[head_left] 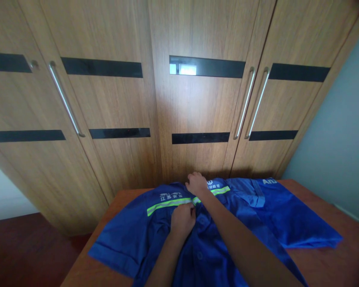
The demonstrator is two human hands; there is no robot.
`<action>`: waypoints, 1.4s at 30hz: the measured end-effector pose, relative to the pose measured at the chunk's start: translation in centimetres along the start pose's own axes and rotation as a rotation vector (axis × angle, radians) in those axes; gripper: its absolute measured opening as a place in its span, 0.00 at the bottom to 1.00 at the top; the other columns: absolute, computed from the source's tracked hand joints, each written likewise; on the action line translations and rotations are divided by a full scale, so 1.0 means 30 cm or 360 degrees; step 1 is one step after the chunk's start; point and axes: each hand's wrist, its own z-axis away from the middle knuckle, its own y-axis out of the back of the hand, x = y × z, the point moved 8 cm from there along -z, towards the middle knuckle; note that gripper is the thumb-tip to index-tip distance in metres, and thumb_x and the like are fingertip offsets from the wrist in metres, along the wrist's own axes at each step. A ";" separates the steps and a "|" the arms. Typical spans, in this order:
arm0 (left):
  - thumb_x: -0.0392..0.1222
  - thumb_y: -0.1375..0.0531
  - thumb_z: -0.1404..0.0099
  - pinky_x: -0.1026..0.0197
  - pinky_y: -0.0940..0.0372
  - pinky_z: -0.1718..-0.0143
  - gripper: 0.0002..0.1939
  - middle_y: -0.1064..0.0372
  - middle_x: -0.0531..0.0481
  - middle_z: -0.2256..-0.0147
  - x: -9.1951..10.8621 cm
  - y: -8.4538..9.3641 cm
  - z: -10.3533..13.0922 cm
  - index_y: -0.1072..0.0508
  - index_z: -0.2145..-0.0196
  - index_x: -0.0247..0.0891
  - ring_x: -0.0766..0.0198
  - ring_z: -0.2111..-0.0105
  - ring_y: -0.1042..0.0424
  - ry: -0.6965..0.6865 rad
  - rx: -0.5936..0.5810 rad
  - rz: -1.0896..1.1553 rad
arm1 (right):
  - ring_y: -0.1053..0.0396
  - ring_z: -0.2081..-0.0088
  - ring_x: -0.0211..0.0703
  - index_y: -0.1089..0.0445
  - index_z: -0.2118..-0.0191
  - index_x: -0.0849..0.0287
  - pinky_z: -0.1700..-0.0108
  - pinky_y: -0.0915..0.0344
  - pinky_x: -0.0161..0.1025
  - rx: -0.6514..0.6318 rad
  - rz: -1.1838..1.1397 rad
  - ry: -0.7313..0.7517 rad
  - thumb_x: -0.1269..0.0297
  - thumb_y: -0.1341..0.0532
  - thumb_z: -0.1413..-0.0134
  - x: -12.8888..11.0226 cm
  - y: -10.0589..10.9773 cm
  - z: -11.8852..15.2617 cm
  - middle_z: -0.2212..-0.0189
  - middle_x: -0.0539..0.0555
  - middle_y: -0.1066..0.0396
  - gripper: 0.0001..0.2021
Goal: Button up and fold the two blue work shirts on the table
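Note:
A blue work jacket (122, 231) lies spread on a reddish-brown wooden surface, with a yellow-green and silver reflective stripe and white printed characters across its chest. My left hand (183, 218) is closed on the front edge of the jacket, just below the stripe. Farther up, my right hand (196, 183) has its fingers curled on the cloth by the jacket's upper edge, above the stripe. The fingertips of both hands are largely hidden. Round buttons show lower on the jacket front, and my right forearm crosses over part of it.
Right of the jacket lies a brighter blue item (305, 223) with white letters. The wooden surface (347, 255) stretches to the right. Behind it rises a wooden wardrobe (194, 99) with metal handles and dark strips. A pale wall (332, 147) stands at right.

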 end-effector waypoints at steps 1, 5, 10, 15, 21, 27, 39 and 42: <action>0.36 0.45 0.39 0.62 0.41 0.69 0.09 0.26 0.46 0.73 -0.004 -0.001 0.000 0.25 0.72 0.42 0.56 0.70 0.26 0.0027 -0.0010 -0.0017 | 0.32 0.54 0.48 0.31 0.55 0.61 0.52 0.35 0.47 -0.0087 0.0058 -0.0020 0.60 0.40 0.41 -0.005 -0.023 -0.028 0.54 0.60 0.31 0.12; 0.40 0.45 0.38 0.62 0.40 0.68 0.09 0.25 0.47 0.72 -0.024 -0.008 0.005 0.25 0.71 0.42 0.56 0.69 0.25 0.0151 -0.0056 -0.0072 | 0.31 0.55 0.46 0.35 0.48 0.60 0.55 0.31 0.48 -0.0402 0.0235 -0.0144 0.59 0.41 0.39 0.035 -0.090 -0.089 0.50 0.57 0.33 0.16; 0.46 0.46 0.36 0.62 0.40 0.69 0.11 0.24 0.48 0.70 -0.035 -0.005 0.011 0.26 0.68 0.42 0.58 0.69 0.25 0.0234 -0.0045 -0.0076 | 0.31 0.55 0.45 0.34 0.49 0.61 0.55 0.31 0.48 -0.0456 0.0317 -0.0269 0.59 0.41 0.39 0.143 -0.035 -0.085 0.51 0.57 0.33 0.16; 0.47 0.46 0.35 0.65 0.43 0.73 0.12 0.25 0.52 0.73 -0.023 0.029 0.012 0.26 0.70 0.43 0.62 0.71 0.26 0.0216 0.0046 0.0022 | 0.29 0.53 0.49 0.34 0.47 0.55 0.54 0.34 0.42 -0.0085 0.0288 -0.0265 0.62 0.48 0.36 0.181 0.170 0.010 0.54 0.58 0.28 0.15; 0.47 0.56 0.30 0.65 0.40 0.66 0.19 0.27 0.51 0.70 -0.033 0.204 0.033 0.29 0.67 0.41 0.64 0.68 0.28 0.0307 0.0447 0.0054 | 0.26 0.61 0.46 0.43 0.40 0.53 0.60 0.35 0.38 0.0362 0.0144 -0.0105 0.63 0.49 0.41 0.214 0.343 0.317 0.60 0.52 0.25 0.23; 0.53 0.56 0.31 0.62 0.38 0.58 0.21 0.29 0.46 0.60 -0.043 0.320 -0.003 0.32 0.55 0.38 0.61 0.59 0.29 0.0347 0.0599 -0.0079 | 0.27 0.61 0.49 0.43 0.39 0.58 0.62 0.34 0.39 0.0018 0.0357 0.0064 0.68 0.47 0.46 0.275 0.228 0.564 0.61 0.57 0.25 0.26; 0.55 0.45 0.35 0.47 0.35 0.53 0.22 0.32 0.42 0.51 -0.106 0.194 -0.325 0.31 0.53 0.36 0.53 0.53 0.31 0.0562 -0.0159 -0.0450 | 0.29 0.56 0.57 0.34 0.50 0.61 0.58 0.35 0.48 -0.0135 0.0355 0.0077 0.63 0.45 0.43 0.170 0.264 0.420 0.60 0.64 0.27 0.16; 0.48 0.42 0.35 0.49 0.33 0.55 0.17 0.31 0.45 0.53 -0.148 0.151 -0.338 0.31 0.52 0.36 0.57 0.55 0.29 0.0639 -0.0398 -0.0470 | 0.26 0.59 0.58 0.33 0.50 0.62 0.59 0.34 0.49 -0.0198 0.0269 0.0010 0.68 0.43 0.48 0.211 0.242 0.368 0.62 0.65 0.25 0.18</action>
